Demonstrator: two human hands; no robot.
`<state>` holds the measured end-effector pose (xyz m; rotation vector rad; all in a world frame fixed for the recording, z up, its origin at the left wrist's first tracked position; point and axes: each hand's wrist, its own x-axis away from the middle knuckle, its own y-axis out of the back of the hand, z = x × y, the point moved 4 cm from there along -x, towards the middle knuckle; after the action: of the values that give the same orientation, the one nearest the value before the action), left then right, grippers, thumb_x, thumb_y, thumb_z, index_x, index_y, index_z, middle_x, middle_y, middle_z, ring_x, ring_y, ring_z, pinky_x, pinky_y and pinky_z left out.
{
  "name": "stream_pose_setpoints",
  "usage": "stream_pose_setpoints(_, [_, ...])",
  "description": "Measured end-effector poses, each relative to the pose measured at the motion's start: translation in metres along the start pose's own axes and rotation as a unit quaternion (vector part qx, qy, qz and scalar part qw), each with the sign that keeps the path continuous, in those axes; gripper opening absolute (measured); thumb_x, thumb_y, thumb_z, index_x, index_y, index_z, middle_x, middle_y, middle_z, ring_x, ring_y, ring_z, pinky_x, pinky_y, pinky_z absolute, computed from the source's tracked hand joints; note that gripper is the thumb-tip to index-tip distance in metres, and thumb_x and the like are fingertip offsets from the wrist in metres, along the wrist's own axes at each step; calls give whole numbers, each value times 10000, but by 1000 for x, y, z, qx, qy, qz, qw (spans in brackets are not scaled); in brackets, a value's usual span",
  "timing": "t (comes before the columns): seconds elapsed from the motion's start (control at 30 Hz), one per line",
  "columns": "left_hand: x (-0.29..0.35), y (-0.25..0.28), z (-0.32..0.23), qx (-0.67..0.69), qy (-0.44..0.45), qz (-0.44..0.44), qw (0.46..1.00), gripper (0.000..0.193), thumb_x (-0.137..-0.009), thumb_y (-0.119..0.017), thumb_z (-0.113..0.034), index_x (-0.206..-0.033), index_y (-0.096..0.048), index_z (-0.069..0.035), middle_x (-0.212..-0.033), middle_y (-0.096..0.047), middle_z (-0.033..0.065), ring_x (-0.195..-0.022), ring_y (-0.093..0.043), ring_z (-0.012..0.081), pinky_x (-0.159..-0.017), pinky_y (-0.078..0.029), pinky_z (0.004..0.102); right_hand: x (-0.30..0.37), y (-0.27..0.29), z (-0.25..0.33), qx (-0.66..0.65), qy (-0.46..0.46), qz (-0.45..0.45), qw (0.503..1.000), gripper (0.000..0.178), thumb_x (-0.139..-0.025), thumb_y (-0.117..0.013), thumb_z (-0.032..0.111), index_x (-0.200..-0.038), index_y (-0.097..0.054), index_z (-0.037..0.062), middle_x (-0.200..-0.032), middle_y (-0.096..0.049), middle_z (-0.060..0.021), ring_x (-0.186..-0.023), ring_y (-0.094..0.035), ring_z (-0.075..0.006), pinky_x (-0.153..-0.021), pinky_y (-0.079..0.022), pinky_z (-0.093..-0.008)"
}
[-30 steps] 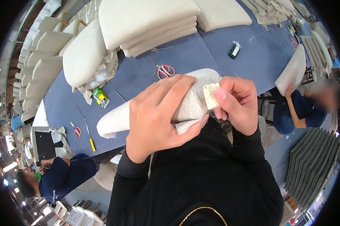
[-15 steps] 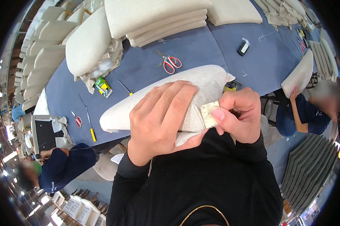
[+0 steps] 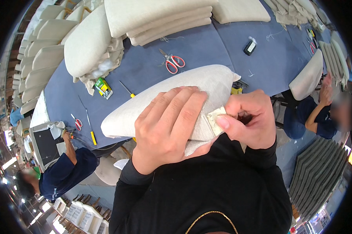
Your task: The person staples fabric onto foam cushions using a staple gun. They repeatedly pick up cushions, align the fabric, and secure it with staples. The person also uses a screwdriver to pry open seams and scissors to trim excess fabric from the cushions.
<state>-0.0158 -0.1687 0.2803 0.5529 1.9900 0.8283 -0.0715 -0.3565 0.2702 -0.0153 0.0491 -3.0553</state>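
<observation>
A pale beige fabric-covered cushion (image 3: 219,82) lies tilted in front of me, its rounded end to the left and a pointed corner to the right. My left hand (image 3: 166,124) is spread over its near side, thumb beneath, gripping the edge with its folded fabric. Between thumb and curled fingers, my right hand (image 3: 252,119) pinches a small cream, roughly square piece (image 3: 214,119) with a speckled surface. This piece lies against the cushion's edge. What it is made of I cannot tell. The right fingertips behind it are partly hidden.
Red-handled scissors (image 3: 172,63), a green-yellow box (image 3: 103,87) and a yellow-handled screwdriver (image 3: 93,137) lie on the blue table (image 3: 144,62). Stacked cushions (image 3: 164,17) stand at the back. Co-workers sit left (image 3: 72,171) and right (image 3: 301,117).
My hands keep their grip, with small shifts at the cushion edge. The right co-worker's hand has lifted off a cushion. At left, the co-worker's arm has reached toward a dark panel.
</observation>
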Motion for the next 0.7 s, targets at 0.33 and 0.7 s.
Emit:
stream_pose_setpoints(0.33, [-2,-3,0,-22,-4,-8,1000,643,-811,-844,-399,-1211,-683,78,-1076,-758,227,-948,-775,411,-830,-630,457,-9,1,-8,-75,19,19,997,260,-989,-773,57,-781,-619,28,-624,-546,55,-585,-432,7,-522,-293,-224])
stream_pose_setpoints(0.7, [-4,-7,0,-4,16,-24,1000,603,-797,-903,-349,-1205,-704,49,-1090,-767,216,-963,-783,393,-831,-632,440,-12,8,-8,-72,16,41,996,278,-990,-759,37,-763,-599,31,-637,-537,66,-594,-426,3,-532,-291,-232])
